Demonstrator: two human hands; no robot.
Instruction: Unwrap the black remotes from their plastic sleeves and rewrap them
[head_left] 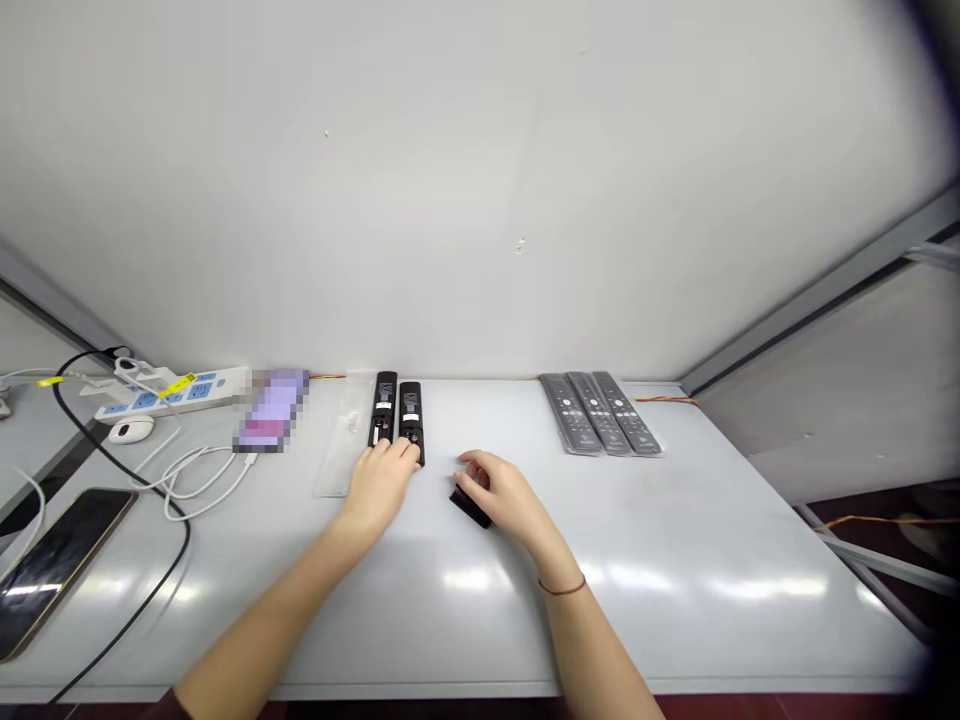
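Two black remotes, a left one (385, 392) and a right one (410, 402), lie face down side by side with their battery bays uncovered. My left hand (384, 480) rests over their lower ends, fingers bent; what it grips, if anything, is hidden. To the right, my right hand (499, 490) is curved above the table, thumb and forefinger apart. Beneath its thumb lies a small black cover (471, 506) on the table. A clear plastic sleeve (341, 450) lies left of the remotes.
Three wrapped remotes (606, 412) lie at the back right. On the left are a power strip (217, 388), a blurred-out phone (274, 410), a white earbud case (131, 430), a dark phone (64, 560) and looped cables (187, 515). A wall (450, 200) stands behind the table (712, 530).
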